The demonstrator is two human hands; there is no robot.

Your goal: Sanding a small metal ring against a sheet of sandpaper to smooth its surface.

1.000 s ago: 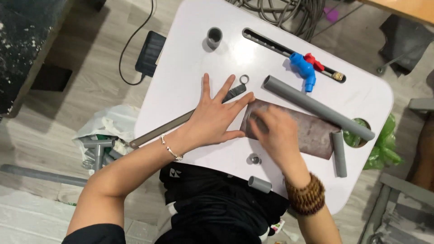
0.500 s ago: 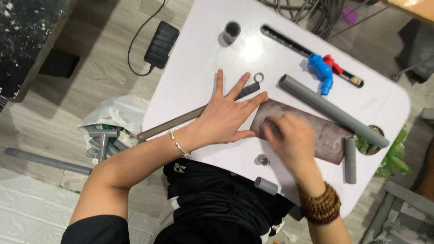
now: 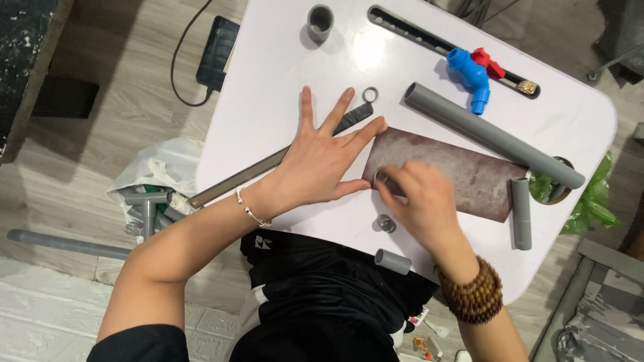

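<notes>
Head cam view, only one to go on. Compared with a second ago the right hand (image 3: pixel 419 201) has slid from the middle of the brown sandpaper sheet (image 3: pixel 469 177) toward its left end, so it sits lower-centre in the frame now, fingers pinched around a small grey pipe piece (image 3: pixel 381 178) pressed onto the sheet. It's a bit blurred, so it's moving. Looks to me like rubbing strokes back and forth, sanding that piece's end.

The left hand (image 3: pixel 322 161) hasn't budged: flat, fingers spread, holding nothing, pinning the sheet's left edge and lying over a long metal file (image 3: pixel 235 177).

The camera has shifted a little, nothing else on the white surface (image 3: pixel 268 100) has. Long grey pipe (image 3: pixel 493 135) upper right, blue valve (image 3: pixel 469 74) above it, short pipe stub (image 3: pixel 392 261) at the near edge.
</notes>
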